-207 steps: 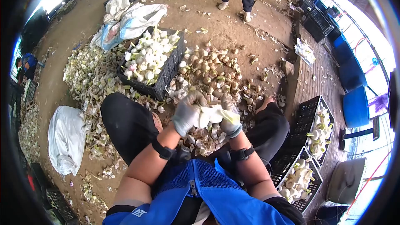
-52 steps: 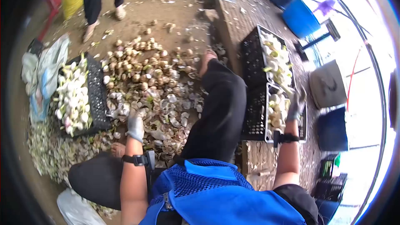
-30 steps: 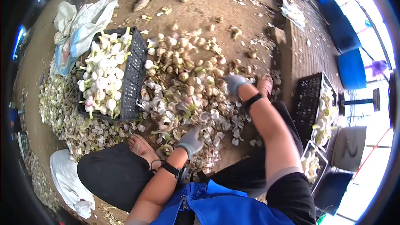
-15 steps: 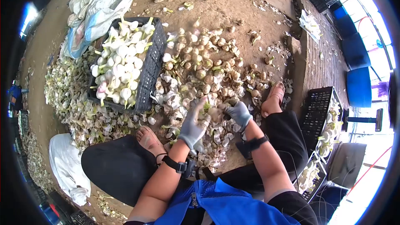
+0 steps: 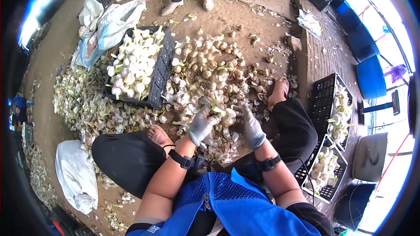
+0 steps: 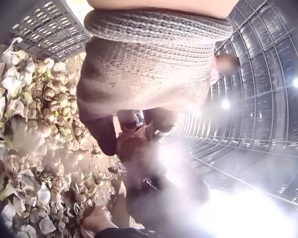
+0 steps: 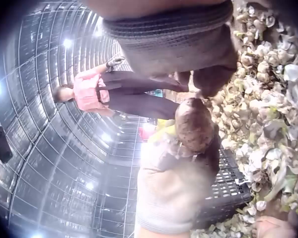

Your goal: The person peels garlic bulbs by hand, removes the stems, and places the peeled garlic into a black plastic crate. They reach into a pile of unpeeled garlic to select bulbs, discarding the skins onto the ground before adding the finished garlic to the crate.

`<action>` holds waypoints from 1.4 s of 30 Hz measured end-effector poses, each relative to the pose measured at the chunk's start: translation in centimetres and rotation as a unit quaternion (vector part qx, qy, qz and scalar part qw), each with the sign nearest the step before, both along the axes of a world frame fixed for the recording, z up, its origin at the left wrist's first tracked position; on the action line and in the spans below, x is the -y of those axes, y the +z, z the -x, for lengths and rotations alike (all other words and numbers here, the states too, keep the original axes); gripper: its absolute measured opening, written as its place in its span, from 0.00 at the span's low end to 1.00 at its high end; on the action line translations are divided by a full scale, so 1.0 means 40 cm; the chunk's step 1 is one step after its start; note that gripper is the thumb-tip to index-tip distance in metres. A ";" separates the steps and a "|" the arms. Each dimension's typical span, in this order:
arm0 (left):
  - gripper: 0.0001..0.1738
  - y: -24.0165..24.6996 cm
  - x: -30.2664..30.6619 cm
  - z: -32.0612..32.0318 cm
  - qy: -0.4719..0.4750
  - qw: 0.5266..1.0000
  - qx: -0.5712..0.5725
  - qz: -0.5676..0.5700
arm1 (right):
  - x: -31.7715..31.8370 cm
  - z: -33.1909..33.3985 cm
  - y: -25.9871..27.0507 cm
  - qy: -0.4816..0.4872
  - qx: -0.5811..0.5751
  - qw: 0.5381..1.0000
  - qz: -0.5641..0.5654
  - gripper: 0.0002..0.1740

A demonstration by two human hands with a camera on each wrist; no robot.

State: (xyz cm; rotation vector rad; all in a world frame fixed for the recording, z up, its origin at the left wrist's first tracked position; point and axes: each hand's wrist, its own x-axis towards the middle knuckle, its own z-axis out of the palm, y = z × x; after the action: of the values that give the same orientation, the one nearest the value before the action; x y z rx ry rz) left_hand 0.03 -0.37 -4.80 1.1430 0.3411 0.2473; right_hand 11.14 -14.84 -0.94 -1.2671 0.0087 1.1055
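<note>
In the head view, the gloved left hand [image 5: 202,126] holds a garlic bulb [image 5: 227,116] by its stem end, over a litter of peeled skins. The gloved right hand [image 5: 252,127] is just right of the bulb, its fingers extended and pointing away from the body. The right wrist view shows the brownish bulb [image 7: 193,125] between the left hand [image 7: 169,193] below and the right hand [image 7: 181,57] above; whether the right fingertips touch it is unclear. In the left wrist view, the left hand [image 6: 146,74] covers much of the work, and glare blurs the rest.
Unpeeled bulbs [image 5: 210,57] lie beyond the hands. A black crate [image 5: 159,72] of white bulbs stands at left, with two more crates [image 5: 321,98] [image 5: 313,172] at right. A white sack [image 5: 75,175] lies far left. Another person's feet [image 5: 172,8] are ahead.
Half a second ago both hands were at a blurred bulb; now the right fingers are straighter beside it. Earlier, the right hand was at a right-side crate, then both hands returned to the heap.
</note>
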 end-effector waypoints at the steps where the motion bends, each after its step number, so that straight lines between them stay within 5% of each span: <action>1: 0.17 0.015 0.005 0.000 0.018 0.999 0.049 -0.003 | 0.013 0.019 -0.006 0.033 -0.064 0.994 -0.081 0.33; 4: 0.17 0.029 0.012 -0.005 0.043 0.997 0.050 -0.042 | 0.029 0.029 -0.028 0.085 -0.135 0.970 -0.185 0.29; 7: 0.17 0.044 0.026 -0.009 0.095 0.995 0.003 0.001 | -0.003 0.075 0.012 -0.073 0.140 0.968 -0.195 0.24; 8: 0.17 0.058 0.031 -0.003 0.100 0.986 0.030 0.127 | -0.013 0.079 -0.001 -0.072 0.235 0.944 -0.222 0.25; 9: 0.18 0.073 0.037 0.005 0.102 0.961 0.056 0.250 | -0.020 0.082 -0.011 -0.072 0.326 0.910 -0.246 0.27; 11: 0.20 0.085 0.046 0.015 0.102 0.973 0.068 0.194 | 0.007 0.081 0.023 -0.063 0.674 0.733 -0.067 0.30; 12: 0.21 0.080 0.040 0.016 0.079 0.989 0.076 0.099 | 0.007 0.088 0.027 -0.059 0.723 0.687 -0.052 0.30; 13: 0.21 0.077 0.037 0.017 0.055 0.995 0.083 0.002 | 0.004 0.087 -0.021 -0.068 0.710 0.694 -0.099 0.28; 15: 0.24 0.116 0.048 0.025 0.060 0.993 0.072 0.074 | 0.005 0.101 0.021 -0.090 0.784 0.610 -0.069 0.27; 18: 0.27 0.143 0.058 0.035 0.054 0.982 0.083 0.161 | 0.009 0.095 0.015 -0.076 0.796 0.597 -0.064 0.27; 21: 0.29 0.152 0.061 0.038 0.096 0.993 0.066 0.014 | 0.007 0.091 0.010 -0.076 0.805 0.583 -0.076 0.27; 22: 0.29 0.120 0.054 0.035 0.125 0.983 0.072 -0.113 | 0.006 0.091 0.006 -0.078 0.806 0.580 -0.081 0.27; 25: 0.31 0.144 0.058 0.034 0.165 0.940 0.078 -0.289 | 0.005 0.092 -0.004 -0.108 0.767 0.627 -0.083 0.27; 27: 0.31 0.148 0.063 0.036 0.180 0.920 0.077 -0.339 | 0.009 0.108 0.052 -0.099 0.691 0.711 -0.087 0.28; 28: 0.29 0.131 0.062 0.035 0.187 0.926 0.054 -0.323 | -0.013 0.107 0.003 -0.104 0.502 0.823 -0.245 0.23; 29: 0.26 0.139 0.064 0.034 0.193 0.931 0.032 -0.307 | -0.011 0.097 -0.004 -0.103 0.502 0.823 -0.244 0.23; 30: 0.22 0.148 0.072 0.044 0.156 0.917 0.044 -0.364 | -0.003 0.083 -0.006 -0.083 0.251 0.935 -0.238 0.20; 31: 0.19 0.157 0.086 0.050 0.115 0.900 0.056 -0.417 | 0.012 0.072 -0.010 -0.061 -0.017 0.976 -0.210 0.19; 33: 0.18 0.150 0.080 0.057 0.059 0.892 0.089 -0.439 | 0.007 0.073 0.001 -0.021 0.218 0.967 -0.133 0.29; 35: 0.18 0.145 0.053 0.064 -0.019 0.961 0.064 -0.270 | 0.026 0.063 -0.001 0.049 0.162 0.971 -0.170 0.34; 37: 0.19 0.124 0.014 0.057 -0.002 0.985 0.051 -0.163 | 0.035 0.076 0.003 0.106 0.108 0.951 -0.268 0.41; 38: 0.19 0.113 -0.010 0.052 0.031 0.971 0.023 -0.237 | 0.025 0.085 0.015 0.113 0.069 0.970 -0.205 0.49; 41: 0.21 0.089 -0.028 0.051 0.091 0.922 -0.014 -0.375 | 0.042 0.105 0.044 0.193 -0.053 0.928 -0.314 0.52; 42: 0.23 0.090 -0.035 0.050 0.065 0.890 -0.131 -0.431 | 0.047 0.108 0.038 0.213 -0.076 0.914 -0.337 0.53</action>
State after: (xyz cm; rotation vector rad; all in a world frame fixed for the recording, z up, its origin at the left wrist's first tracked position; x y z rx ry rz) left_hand -1.98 1.03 -1.20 2.0497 0.5767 0.3806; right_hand 6.82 -16.74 0.57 -0.5618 -0.5148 1.4158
